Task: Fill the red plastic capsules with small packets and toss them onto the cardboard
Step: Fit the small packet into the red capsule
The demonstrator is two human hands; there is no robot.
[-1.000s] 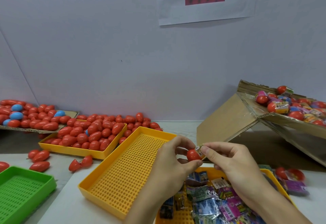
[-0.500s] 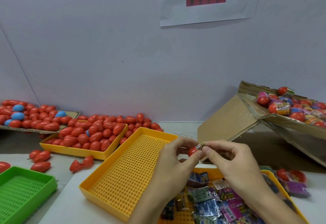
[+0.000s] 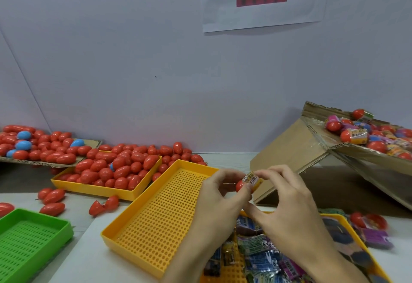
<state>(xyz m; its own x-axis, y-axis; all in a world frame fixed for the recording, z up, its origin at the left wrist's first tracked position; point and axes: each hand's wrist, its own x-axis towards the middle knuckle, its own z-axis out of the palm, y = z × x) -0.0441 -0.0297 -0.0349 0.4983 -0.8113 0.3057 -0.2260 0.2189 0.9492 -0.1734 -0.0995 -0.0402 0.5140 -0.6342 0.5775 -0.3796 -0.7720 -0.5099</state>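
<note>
I hold the work up in front of me, above the far right corner of the empty yellow perforated tray [image 3: 160,218], so both hands can meet without leaning on anything. My left hand [image 3: 219,195] grips a red capsule half [image 3: 241,185] between thumb and curled fingers, open end toward the right. My right hand [image 3: 287,195] pinches a small packet [image 3: 252,179] with a barcode on it, fingertips clenched on its edge, and presses it against the capsule mouth. I judge the packet is partly in and not yet seated; how deep it sits I cannot tell.

The supply sits where each hand reaches it easily. At 6 o'clock from my hands, a yellow tray of packets [image 3: 354,233] lies directly under my right wrist. At 9 to 10 o'clock, well apart, a yellow tray of red capsules [image 3: 107,190] is heaped full, with more spilling behind it and on a flat sheet further left, a few blue capsules [image 3: 23,135] among them. A green tray [image 3: 33,240] sits at 8 o'clock.

The cardboard [image 3: 316,146] rises at 2 o'clock, tilted as a ramp. Its upper face already carries filled capsules [image 3: 354,135], and I take the slope to be there so tossed pieces slide and gather. A few loose ones [image 3: 367,221] rest on the worktop [image 3: 73,258] at 4 o'clock, below the ramp.
</note>
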